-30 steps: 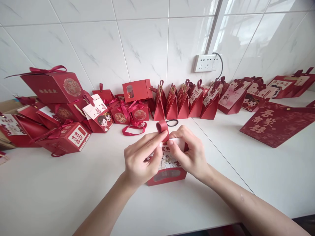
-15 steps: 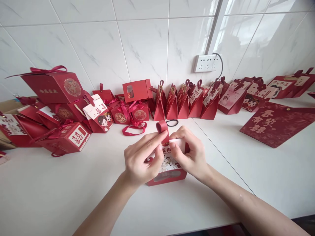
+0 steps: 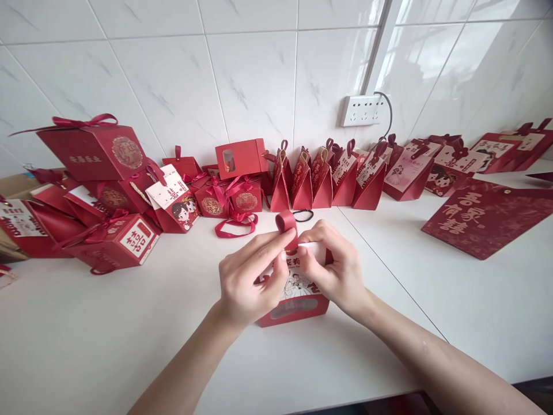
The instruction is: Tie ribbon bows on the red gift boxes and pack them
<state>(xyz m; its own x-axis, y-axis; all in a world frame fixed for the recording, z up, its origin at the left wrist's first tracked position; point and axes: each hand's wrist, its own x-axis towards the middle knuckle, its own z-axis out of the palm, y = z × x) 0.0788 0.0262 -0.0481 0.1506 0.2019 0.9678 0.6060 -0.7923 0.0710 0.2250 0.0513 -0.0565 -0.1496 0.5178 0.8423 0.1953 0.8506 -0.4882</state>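
A red and white gift box (image 3: 298,308) with a clear window in its lower front stands on the white table between my hands. A red ribbon loop (image 3: 286,226) rises from its top edge. My left hand (image 3: 253,279) pinches the base of the loop at the box top, index finger over the ribbon. My right hand (image 3: 332,265) grips the top edge on the right, thumb in front and fingers curled behind. The fingertips behind the box top are hidden.
Several red boxes (image 3: 129,245) are piled at the left. A row of upright red boxes (image 3: 322,193) lines the tiled wall. A dark red box (image 3: 479,222) lies at the right. Behind my hands are a ribbon coil (image 3: 235,226) and a black band (image 3: 303,216). A power strip (image 3: 362,110) hangs above.
Both hands keep their hold on the box top. The ribbon loop and the fingers have shifted only very slightly.
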